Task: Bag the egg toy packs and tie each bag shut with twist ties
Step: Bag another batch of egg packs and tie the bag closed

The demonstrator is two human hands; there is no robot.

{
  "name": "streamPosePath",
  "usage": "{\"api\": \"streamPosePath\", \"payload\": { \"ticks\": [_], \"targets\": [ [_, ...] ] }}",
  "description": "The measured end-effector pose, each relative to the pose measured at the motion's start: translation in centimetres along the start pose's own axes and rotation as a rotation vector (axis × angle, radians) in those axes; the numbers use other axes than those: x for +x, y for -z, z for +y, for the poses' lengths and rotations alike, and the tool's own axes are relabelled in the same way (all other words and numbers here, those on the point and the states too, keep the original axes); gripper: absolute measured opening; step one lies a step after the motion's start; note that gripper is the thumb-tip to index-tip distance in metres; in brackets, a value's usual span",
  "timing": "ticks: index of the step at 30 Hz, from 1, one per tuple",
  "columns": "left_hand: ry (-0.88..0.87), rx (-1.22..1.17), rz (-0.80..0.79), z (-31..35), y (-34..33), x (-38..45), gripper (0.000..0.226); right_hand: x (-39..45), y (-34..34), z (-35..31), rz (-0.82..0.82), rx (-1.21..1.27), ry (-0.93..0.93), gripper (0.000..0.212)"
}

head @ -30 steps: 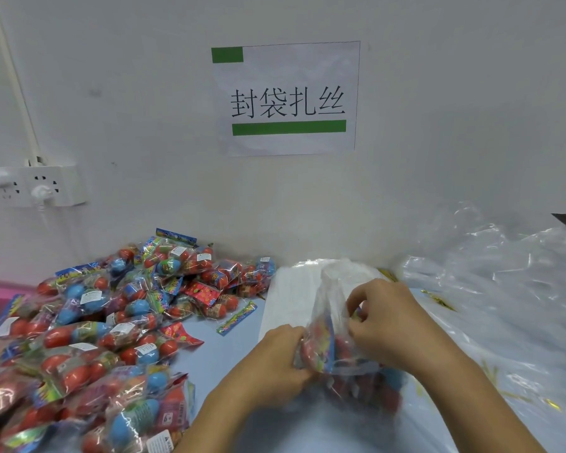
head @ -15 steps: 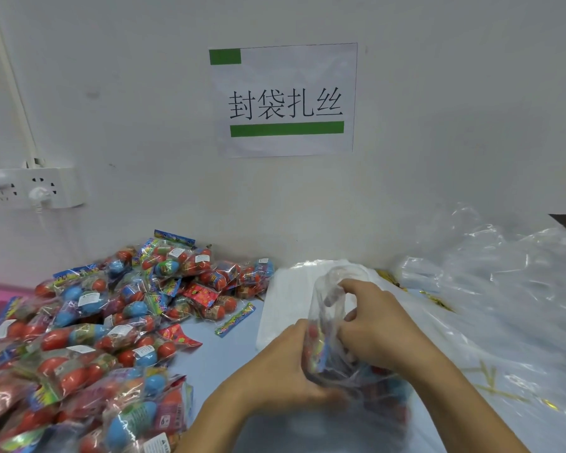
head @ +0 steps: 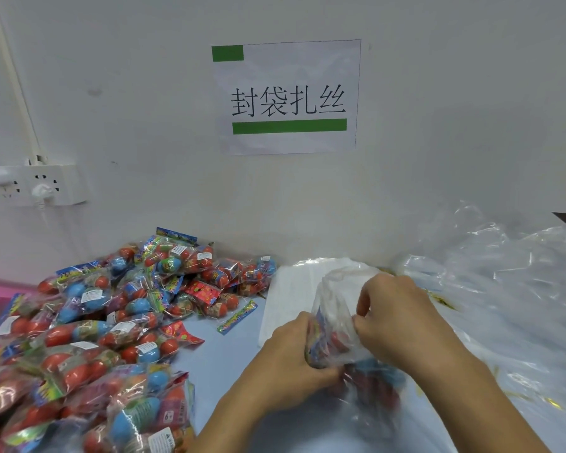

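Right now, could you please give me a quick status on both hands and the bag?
Left hand grips clear bag low, on the packs inside. Right hand pinches the bag's neck. No twist tie on it yet. Loose egg toy packs lie apart, left.

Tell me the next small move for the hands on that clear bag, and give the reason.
Probably gather the bag's loose top into a tight neck above the packs. The left hand grips the clear bag round the egg toy packs inside, the right hand pinches the film higher up, and the mouth still stands open and puffy. No twist tie is visible on it.
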State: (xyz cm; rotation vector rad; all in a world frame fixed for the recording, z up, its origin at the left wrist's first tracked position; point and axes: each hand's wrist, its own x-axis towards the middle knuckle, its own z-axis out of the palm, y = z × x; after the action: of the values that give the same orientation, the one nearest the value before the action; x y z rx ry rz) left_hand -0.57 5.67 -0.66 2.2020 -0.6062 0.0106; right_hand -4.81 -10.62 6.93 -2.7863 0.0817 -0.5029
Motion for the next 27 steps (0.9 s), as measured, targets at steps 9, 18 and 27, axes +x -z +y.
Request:
{"api": "streamPosePath", "payload": {
  "ticks": [9, 18, 27],
  "targets": [
    [0.002, 0.030, 0.003, 0.0, -0.1, 0.1, 0.056, -0.4, -0.2, 0.1, -0.239, -0.059, 0.036, 0.030],
    [-0.023, -0.052, -0.030, -0.1, -0.1, 0.2, 0.058, 0.3, -0.3, 0.3, -0.206, 0.104, -0.014, 0.015],
    [-0.028, -0.106, 0.007, -0.2, 0.0, 0.3, 0.075, 1.2, -1.0, 0.7, -0.198, 0.299, 0.020, 0.021]
  ]
}}
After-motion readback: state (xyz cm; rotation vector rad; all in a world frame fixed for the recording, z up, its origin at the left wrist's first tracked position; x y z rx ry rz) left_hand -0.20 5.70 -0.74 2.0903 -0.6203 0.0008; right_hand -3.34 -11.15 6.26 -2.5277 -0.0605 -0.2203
